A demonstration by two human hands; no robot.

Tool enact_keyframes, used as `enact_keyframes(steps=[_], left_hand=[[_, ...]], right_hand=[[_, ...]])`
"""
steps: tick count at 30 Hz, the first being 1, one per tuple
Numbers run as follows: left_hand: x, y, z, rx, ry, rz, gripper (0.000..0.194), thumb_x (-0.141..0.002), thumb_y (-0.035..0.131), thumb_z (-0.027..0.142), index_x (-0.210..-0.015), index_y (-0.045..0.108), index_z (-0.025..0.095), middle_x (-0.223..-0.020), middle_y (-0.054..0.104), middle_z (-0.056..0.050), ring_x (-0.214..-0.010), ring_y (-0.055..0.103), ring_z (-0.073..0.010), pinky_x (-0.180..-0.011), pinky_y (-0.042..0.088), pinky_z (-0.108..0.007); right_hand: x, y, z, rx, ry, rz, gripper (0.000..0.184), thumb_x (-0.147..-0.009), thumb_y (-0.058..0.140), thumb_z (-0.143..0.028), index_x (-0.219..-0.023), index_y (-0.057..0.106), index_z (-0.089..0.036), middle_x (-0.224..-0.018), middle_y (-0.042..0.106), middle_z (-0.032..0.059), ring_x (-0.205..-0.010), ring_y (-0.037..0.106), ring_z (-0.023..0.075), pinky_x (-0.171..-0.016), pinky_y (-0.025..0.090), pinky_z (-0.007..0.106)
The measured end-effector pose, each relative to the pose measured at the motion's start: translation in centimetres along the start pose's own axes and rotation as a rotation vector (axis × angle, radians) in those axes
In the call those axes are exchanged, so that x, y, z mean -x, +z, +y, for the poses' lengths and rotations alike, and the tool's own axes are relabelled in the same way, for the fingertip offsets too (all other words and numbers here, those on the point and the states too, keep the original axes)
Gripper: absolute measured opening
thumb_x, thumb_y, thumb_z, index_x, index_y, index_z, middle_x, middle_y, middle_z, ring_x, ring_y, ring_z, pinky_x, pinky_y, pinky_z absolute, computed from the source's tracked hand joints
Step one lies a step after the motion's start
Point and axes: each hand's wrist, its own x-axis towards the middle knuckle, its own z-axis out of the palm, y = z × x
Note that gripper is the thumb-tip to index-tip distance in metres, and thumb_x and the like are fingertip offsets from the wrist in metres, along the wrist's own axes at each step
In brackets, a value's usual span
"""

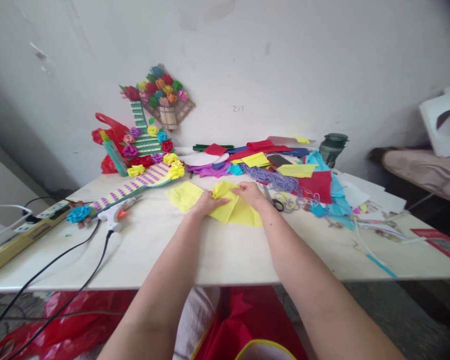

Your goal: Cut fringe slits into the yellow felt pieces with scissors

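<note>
A sheet of yellow crepe paper lies on the white table, its far end gathered into a crumpled bunch. My left hand rests on the left side of the sheet, fingers closed on the gathered paper. My right hand pinches the same bunch from the right. A second loose yellow sheet lies flat just left of my left hand. Black-handled scissors lie right beside my right wrist.
A white glue gun with a black cord lies at left, next to a long decorated board with paper flowers and a power strip. Piled coloured felt and paper, purple yarn and a dark jar fill the back right.
</note>
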Motion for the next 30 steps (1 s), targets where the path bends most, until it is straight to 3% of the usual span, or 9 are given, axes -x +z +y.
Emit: enact_keyframes(steps=[12,15,17,20,24,27,30], left_hand=[[-0.1,0.1,0.0,0.098,-0.007,0.053,0.04,-0.051,0.075,0.041,-0.079,0.067,0.014,-0.077,0.067,-0.006,-0.07,0.061,-0.0192,-0.057,0.047,-0.023],[-0.6,0.2,-0.4,0.128,-0.019,0.113,0.04,-0.051,0.076,0.041,-0.078,0.067,0.012,-0.076,0.067,-0.007,-0.07,0.062,-0.0201,-0.059,0.048,-0.025],[-0.9,0.1,-0.8,0.167,-0.026,0.148,0.042,-0.05,0.076,0.041,-0.078,0.067,0.011,-0.077,0.068,-0.008,-0.071,0.063,-0.0211,-0.06,0.048,-0.026],[-1.5,0.0,-1.4,0.256,-0.037,0.2,0.044,-0.05,0.076,0.04,-0.081,0.067,0.01,-0.08,0.068,-0.01,-0.072,0.063,-0.0213,-0.06,0.049,-0.026],[-1.8,-0.1,-1.6,0.354,-0.05,0.274,0.038,-0.052,0.076,0.037,-0.078,0.066,0.012,-0.079,0.069,-0.01,-0.07,0.064,-0.0208,-0.059,0.05,-0.026],[-2.1,-0.1,-1.8,0.402,-0.054,0.321,0.034,-0.053,0.076,0.034,-0.076,0.065,0.012,-0.081,0.069,-0.011,-0.072,0.065,-0.0219,-0.061,0.051,-0.028],[-2.5,-0.1,-2.1,0.453,-0.049,0.353,0.033,-0.053,0.076,0.033,-0.078,0.065,0.013,-0.085,0.068,-0.012,-0.076,0.065,-0.0231,-0.064,0.052,-0.029]], right_hand=[[-0.1,0.2,0.0,-0.032,0.02,0.035,0.036,-0.058,0.063,-0.046,-0.053,0.04,-0.018,-0.047,0.031,-0.0079,-0.046,0.029,0.006,-0.045,0.023,0.021],[-0.2,0.0,-0.2,-0.016,-0.032,0.081,0.027,-0.062,0.061,-0.042,-0.061,0.052,-0.016,-0.054,0.047,-0.0053,-0.053,0.042,0.0082,-0.053,0.034,0.021],[-0.4,-0.1,-0.2,0.014,-0.085,0.128,0.025,-0.066,0.059,-0.039,-0.074,0.06,-0.016,-0.071,0.06,-0.0008,-0.067,0.052,0.0115,-0.066,0.04,0.024],[-0.9,-0.3,0.3,0.139,-0.159,0.229,0.027,-0.071,0.056,-0.035,-0.089,0.063,-0.016,-0.095,0.065,0.0055,-0.09,0.057,0.0155,-0.083,0.04,0.028],[-1.2,-0.8,0.6,0.395,-0.198,0.373,0.026,-0.076,0.051,-0.026,-0.097,0.063,-0.015,-0.108,0.062,0.0088,-0.103,0.054,0.0175,-0.091,0.037,0.03],[-0.8,-1.4,0.0,0.632,-0.098,0.428,0.027,-0.078,0.047,-0.023,-0.098,0.063,-0.015,-0.105,0.063,0.01,-0.101,0.054,0.0206,-0.089,0.038,0.031],[-0.2,-2.3,-0.8,0.81,0.083,0.395,0.029,-0.079,0.044,-0.024,-0.099,0.064,-0.017,-0.101,0.064,0.0101,-0.096,0.056,0.0231,-0.082,0.041,0.033]])
